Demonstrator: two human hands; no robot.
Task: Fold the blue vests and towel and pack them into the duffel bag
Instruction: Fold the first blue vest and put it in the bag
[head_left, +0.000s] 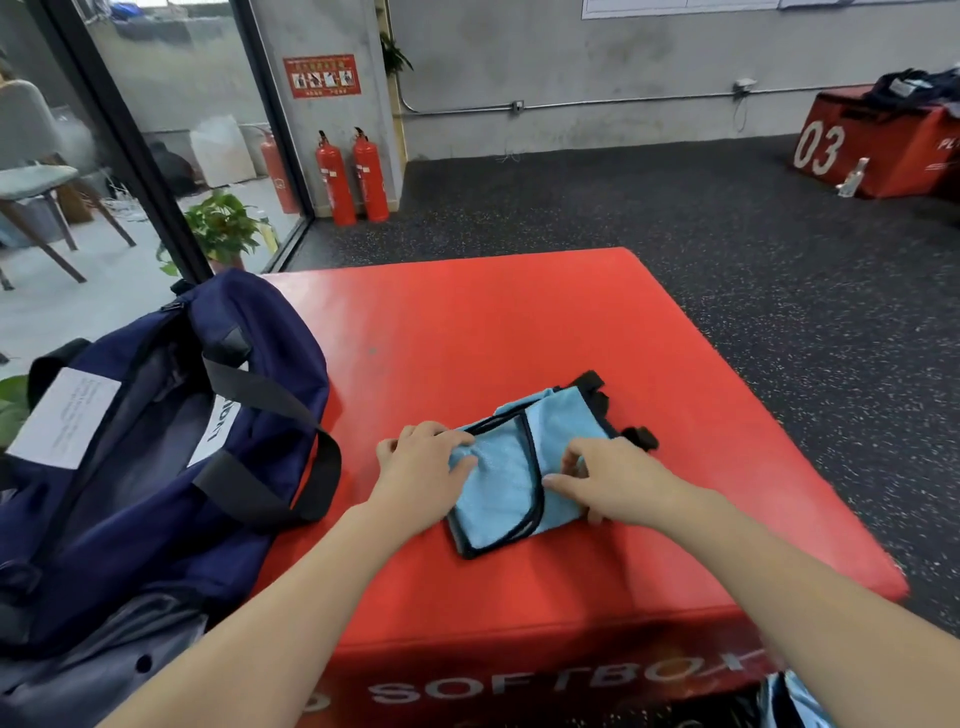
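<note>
From the head view I'm reading the white lettering first: "SOFTBO" is showing along the front face of the red soft box (519, 322), the rest of the word blurring out to the right, and a second red box (878, 150) against the far wall is carrying a large "03" on its side. The navy duffel bag (156, 441) is sitting unzipped on the box's left part, hanging over its left edge, with two white labels on it — the print on both is too small or blurred for me to make out. A red notice (322, 76) on the pillar is bearing writing I can't read either, above two red fire extinguishers (353, 176). The light blue vest (514, 467), edged in black binding, is lying folded into a compact bundle on the box top, right of the bag and apart from it. My left hand (423, 467) is gripping the bundle's left edge, thumb on top and the other fingers curling over its far edge. My right hand (613, 478) is resting on the right side, thumb stretching toward the black trim and fingers bending down onto the fabric — whether they're pinching it I cannot tell. Both forearms are reaching in from the bottom of the view, and another scrap of blue cloth (795, 701) is showing at the bottom right corner.
</note>
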